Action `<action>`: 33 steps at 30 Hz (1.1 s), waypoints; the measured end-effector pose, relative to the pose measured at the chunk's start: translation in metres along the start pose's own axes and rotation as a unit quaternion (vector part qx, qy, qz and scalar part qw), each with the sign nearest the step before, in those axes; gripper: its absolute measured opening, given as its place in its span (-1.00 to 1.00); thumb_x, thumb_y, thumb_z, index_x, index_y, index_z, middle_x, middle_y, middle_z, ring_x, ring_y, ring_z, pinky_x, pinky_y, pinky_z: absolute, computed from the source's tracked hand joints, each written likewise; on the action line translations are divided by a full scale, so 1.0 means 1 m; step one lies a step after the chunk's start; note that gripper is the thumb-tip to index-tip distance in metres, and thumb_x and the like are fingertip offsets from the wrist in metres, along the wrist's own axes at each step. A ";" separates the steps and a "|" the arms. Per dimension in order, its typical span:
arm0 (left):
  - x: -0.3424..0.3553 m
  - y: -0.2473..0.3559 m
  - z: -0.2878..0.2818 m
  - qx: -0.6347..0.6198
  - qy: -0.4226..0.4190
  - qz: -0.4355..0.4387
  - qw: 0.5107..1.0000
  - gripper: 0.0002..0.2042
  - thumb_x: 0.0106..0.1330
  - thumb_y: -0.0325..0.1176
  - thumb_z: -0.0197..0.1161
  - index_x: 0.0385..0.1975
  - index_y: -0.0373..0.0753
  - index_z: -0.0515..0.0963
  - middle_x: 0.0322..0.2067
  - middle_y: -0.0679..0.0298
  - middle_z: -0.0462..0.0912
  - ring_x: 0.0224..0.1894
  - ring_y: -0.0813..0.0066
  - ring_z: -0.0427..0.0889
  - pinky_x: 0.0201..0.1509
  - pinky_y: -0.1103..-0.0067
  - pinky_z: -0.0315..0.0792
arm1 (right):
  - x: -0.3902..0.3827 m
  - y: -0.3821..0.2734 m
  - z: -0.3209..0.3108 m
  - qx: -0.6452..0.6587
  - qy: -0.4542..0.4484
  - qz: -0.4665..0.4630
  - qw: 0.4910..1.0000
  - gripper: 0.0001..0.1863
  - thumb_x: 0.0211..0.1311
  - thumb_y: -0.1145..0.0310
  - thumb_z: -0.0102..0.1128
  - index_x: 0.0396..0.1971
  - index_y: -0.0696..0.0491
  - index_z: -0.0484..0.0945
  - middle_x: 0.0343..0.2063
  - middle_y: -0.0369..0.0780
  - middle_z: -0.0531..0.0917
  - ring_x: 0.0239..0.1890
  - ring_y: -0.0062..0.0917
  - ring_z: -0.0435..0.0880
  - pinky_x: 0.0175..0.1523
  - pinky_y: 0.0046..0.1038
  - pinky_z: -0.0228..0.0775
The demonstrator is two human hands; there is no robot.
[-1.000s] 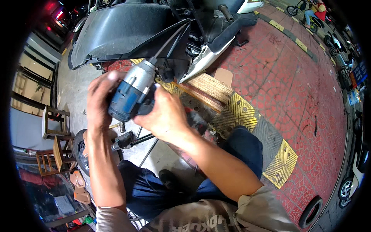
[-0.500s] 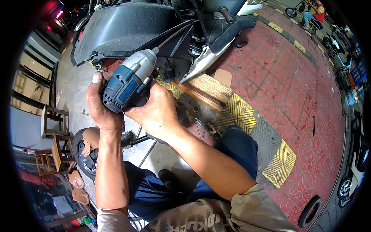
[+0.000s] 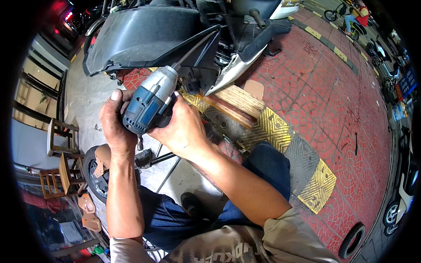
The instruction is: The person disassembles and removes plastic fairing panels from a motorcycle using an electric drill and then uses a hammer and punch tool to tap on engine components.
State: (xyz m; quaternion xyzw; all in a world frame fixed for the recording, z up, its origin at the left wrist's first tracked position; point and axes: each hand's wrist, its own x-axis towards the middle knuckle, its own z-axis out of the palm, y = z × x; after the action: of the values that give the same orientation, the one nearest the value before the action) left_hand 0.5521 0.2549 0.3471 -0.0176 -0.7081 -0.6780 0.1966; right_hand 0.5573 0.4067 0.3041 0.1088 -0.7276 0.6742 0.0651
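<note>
A blue and grey cordless impact driver [image 3: 148, 101] is held before me, its silver nose tipped up and to the right. From that nose a long thin bit [image 3: 189, 53] reaches toward the dark plastic panel [image 3: 144, 37] of a motor scooter; whether its tip touches anything, I cannot tell. My right hand [image 3: 186, 128] wraps the driver's grip, most of which is hidden behind the tool body. On the driver's left side, my left hand [image 3: 117, 127] is closed about it with the thumb upright. A white-edged scooter panel [image 3: 234, 72] hangs just beyond my right hand.
Wooden blocks [image 3: 237, 103] lie by a yellow and black rubber ramp [image 3: 274, 127]. At left are a wheel [image 3: 93, 175] and wooden stools [image 3: 66, 173]. A loose tyre [image 3: 352, 240] lies on the red paving at lower right. Far off, a person in red [image 3: 362, 15] sits on a motorbike.
The driver has shifted slightly right and down with both hands, and its nose points more steeply upward. More of the bit shows against the dark panel.
</note>
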 end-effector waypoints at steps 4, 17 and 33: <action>0.004 0.029 -0.001 0.131 0.037 0.040 0.990 -0.66 0.39 -0.17 0.31 -0.40 -0.40 0.68 -0.63 0.47 0.42 -0.59 0.73 0.27 -0.49 0.66 0.04 | -0.001 0.010 -0.009 -0.021 -0.019 0.001 1.000 -0.36 -0.12 0.30 0.54 -0.07 0.31 0.45 -0.35 0.09 0.73 -0.21 0.01 0.76 -0.04 -0.14 0.62; 0.110 0.073 0.151 0.599 -0.312 0.363 0.642 -0.75 0.24 -0.33 0.31 -0.11 -0.19 0.70 -0.24 -0.02 0.72 -0.17 -0.06 0.70 -0.06 0.23 0.58 | -0.003 0.007 -0.007 0.050 -0.038 0.014 0.998 -0.41 -0.13 0.36 0.60 -0.08 0.24 0.51 -0.28 0.11 0.73 -0.12 0.01 0.74 0.03 -0.12 0.60; 0.109 0.051 0.170 0.678 -0.326 0.467 0.465 -0.80 0.20 -0.38 0.20 -0.22 -0.23 0.65 -0.35 0.08 0.74 -0.26 0.09 0.76 -0.17 0.26 0.63 | -0.003 0.021 -0.014 -0.016 -0.066 0.024 0.997 0.01 -0.11 0.38 0.56 0.30 0.42 0.13 -0.35 0.19 0.71 -0.22 0.11 0.74 -0.07 -0.08 0.63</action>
State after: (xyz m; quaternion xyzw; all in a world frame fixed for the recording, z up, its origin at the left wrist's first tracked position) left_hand 0.4238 0.3971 0.4284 -0.4263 -0.8446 0.2625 0.1896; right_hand 0.5548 0.4222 0.2845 0.1341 -0.7432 0.6555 0.0027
